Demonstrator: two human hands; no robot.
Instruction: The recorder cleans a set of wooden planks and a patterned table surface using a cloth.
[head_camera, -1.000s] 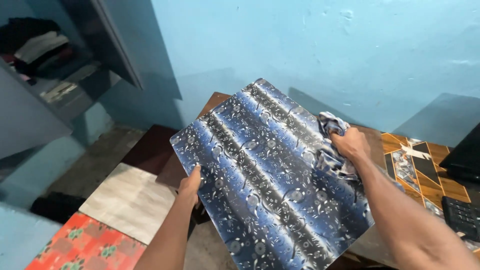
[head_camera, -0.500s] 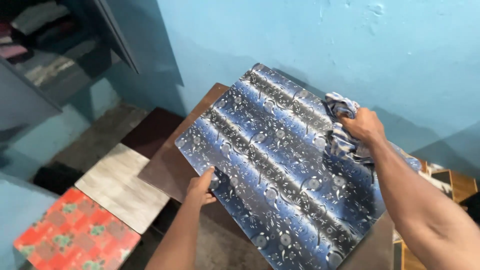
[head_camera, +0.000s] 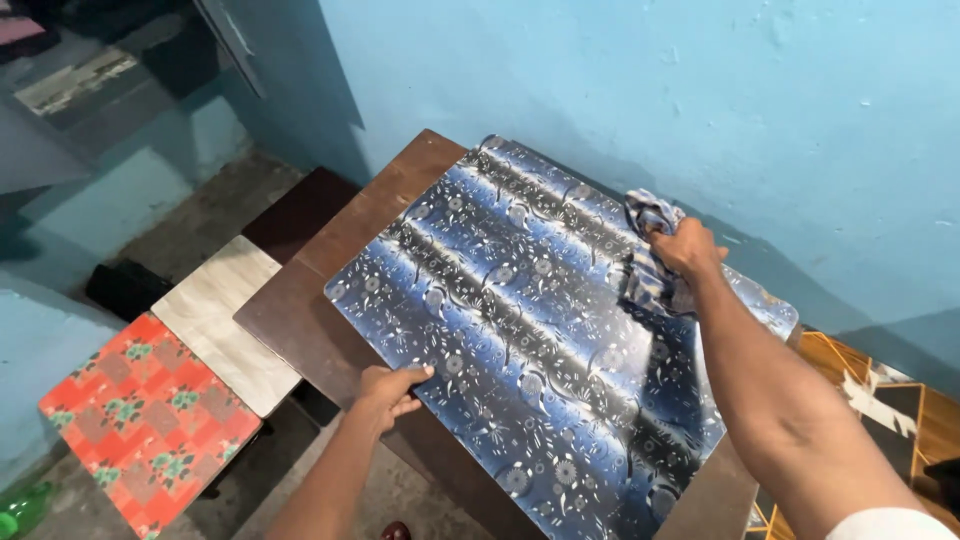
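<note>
A glossy blue and black patterned sheet (head_camera: 520, 310) lies slanted over a dark brown table (head_camera: 300, 320) by the blue wall. My left hand (head_camera: 385, 392) grips the sheet's near edge. My right hand (head_camera: 685, 248) is closed on a crumpled blue and white cloth (head_camera: 650, 265), pressed onto the sheet's far side near the wall.
Left of the table stand a pale grey board (head_camera: 215, 320) and a red floral board (head_camera: 145, 420), low over the concrete floor. A patterned orange and black surface (head_camera: 900, 400) lies at the right. A dark cupboard (head_camera: 90, 70) is at the upper left.
The sheet has come down from a raised tilt and now rests flatter on the brown table. My left hand shifted along its near edge; my right hand with the cloth moved slightly left.
</note>
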